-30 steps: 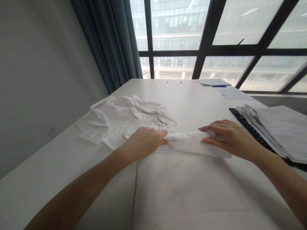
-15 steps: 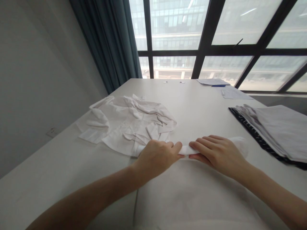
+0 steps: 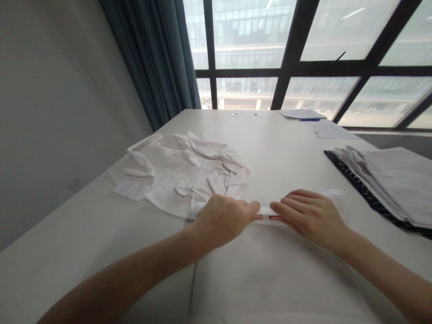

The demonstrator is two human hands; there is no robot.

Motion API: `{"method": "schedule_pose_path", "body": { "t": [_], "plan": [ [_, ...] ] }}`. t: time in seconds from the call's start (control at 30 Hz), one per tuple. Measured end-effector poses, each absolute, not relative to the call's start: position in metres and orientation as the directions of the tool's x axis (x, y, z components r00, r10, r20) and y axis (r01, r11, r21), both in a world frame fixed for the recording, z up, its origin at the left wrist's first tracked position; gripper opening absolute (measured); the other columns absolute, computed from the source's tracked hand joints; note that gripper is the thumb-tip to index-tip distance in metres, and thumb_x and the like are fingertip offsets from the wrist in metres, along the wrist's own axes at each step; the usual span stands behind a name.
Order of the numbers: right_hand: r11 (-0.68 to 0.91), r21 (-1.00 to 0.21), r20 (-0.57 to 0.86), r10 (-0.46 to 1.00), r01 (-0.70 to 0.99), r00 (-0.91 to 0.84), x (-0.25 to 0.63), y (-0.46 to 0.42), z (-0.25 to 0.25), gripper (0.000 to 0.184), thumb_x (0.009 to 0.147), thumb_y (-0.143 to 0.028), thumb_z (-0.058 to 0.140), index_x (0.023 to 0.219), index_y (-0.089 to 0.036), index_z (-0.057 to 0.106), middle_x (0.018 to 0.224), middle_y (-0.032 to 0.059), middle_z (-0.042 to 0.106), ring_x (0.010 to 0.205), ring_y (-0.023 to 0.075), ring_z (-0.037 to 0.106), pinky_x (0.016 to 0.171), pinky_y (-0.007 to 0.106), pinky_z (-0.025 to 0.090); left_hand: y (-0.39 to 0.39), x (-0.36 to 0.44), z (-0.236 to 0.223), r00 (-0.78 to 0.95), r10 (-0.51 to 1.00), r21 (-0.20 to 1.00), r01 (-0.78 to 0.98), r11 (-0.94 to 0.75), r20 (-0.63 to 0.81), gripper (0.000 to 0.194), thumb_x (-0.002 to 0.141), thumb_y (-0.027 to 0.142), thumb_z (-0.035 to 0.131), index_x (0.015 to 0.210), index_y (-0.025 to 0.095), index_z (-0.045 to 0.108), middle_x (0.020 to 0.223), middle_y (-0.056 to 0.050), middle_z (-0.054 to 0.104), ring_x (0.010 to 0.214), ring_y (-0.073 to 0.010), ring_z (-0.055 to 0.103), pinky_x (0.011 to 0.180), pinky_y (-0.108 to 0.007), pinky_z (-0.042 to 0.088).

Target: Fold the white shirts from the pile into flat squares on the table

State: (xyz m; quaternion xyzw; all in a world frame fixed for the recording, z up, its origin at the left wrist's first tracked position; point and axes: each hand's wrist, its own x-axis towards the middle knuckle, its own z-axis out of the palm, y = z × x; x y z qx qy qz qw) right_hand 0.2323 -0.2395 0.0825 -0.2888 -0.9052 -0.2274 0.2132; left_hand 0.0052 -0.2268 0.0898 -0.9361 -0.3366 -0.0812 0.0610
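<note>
My left hand (image 3: pixel 224 218) is closed on a narrow folded edge of a white garment (image 3: pixel 270 270), thumb and fingertips pinching it. Just right of it, my right hand (image 3: pixel 310 213) grips the same edge, its fingers laid over the top. A short strip of the white fold shows between the two sets of fingertips. The garment lies spread flat toward me, and a bunched part of it pokes out beyond my right hand. Past my left hand lies a second mass of crumpled white cloth (image 3: pixel 189 166); whether it joins the held garment, I cannot tell.
A stack of folded white cloth (image 3: pixel 394 180) rests on a black sheet with white marks (image 3: pixel 357 186) at the right. Papers (image 3: pixel 302 114) and a blue pen (image 3: pixel 309 119) lie at the far end of the white table (image 3: pixel 276 148). A wall and curtain (image 3: pixel 155 58) border the left.
Both hands keep their grip and have shifted very slightly to the right. The white strip between the fingertips looks thinner now. The view has moved a little.
</note>
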Motion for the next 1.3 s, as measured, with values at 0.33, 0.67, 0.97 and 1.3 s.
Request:
{"method": "schedule_pose_path", "body": {
  "t": [0.33,0.67,0.97,1.3],
  "plan": [
    [0.683,0.371,0.559,0.377,0.629,-0.739,0.253,-0.227,0.092,0.035,0.096,-0.034,0.053,0.064,-0.019,0.053,0.05,-0.0068,0.052,0.046,0.0093,0.051,0.1,0.036,0.045,-0.221,0.004,0.096,0.73,0.666,-0.023,0.677,-0.736,0.153,0.038,0.101,0.047,0.036,0.086,0.021,0.06,0.062,0.0,0.066,0.053,-0.0164,0.064,0.045,-0.02,0.027],
    [0.702,0.429,0.55,0.296,0.569,-0.781,0.246,-0.237,0.093,0.032,0.095,-0.027,0.056,0.063,-0.021,0.051,0.051,-0.0077,0.047,0.044,0.0093,0.044,0.099,0.036,0.048,-0.231,0.01,0.094,0.749,0.634,0.01,0.644,-0.765,0.19,0.032,0.1,0.046,0.039,0.098,0.02,0.057,0.071,-0.001,0.068,0.06,-0.0181,0.067,0.048,-0.021,0.035],
    [0.731,0.371,0.493,0.369,0.573,-0.788,0.257,-0.227,0.098,0.033,0.098,-0.033,0.049,0.068,-0.021,0.054,0.053,-0.006,0.054,0.05,0.0109,0.054,0.101,0.037,0.046,-0.223,0.007,0.088,0.761,0.615,-0.094,0.641,-0.762,0.208,0.034,0.102,0.045,0.033,0.092,0.022,0.056,0.065,0.002,0.066,0.052,-0.0169,0.065,0.043,-0.023,0.023],
    [0.661,0.392,0.484,0.442,0.639,-0.755,0.282,-0.207,0.094,0.04,0.1,-0.035,0.045,0.063,-0.023,0.053,0.05,-0.0057,0.058,0.055,0.0135,0.062,0.092,0.034,0.049,-0.192,-0.018,0.111,0.631,0.774,-0.045,0.773,-0.633,-0.048,0.038,0.091,0.058,0.05,0.086,0.022,0.064,0.069,-0.002,0.068,0.067,-0.0214,0.067,0.052,-0.023,0.035]
  ]
}}
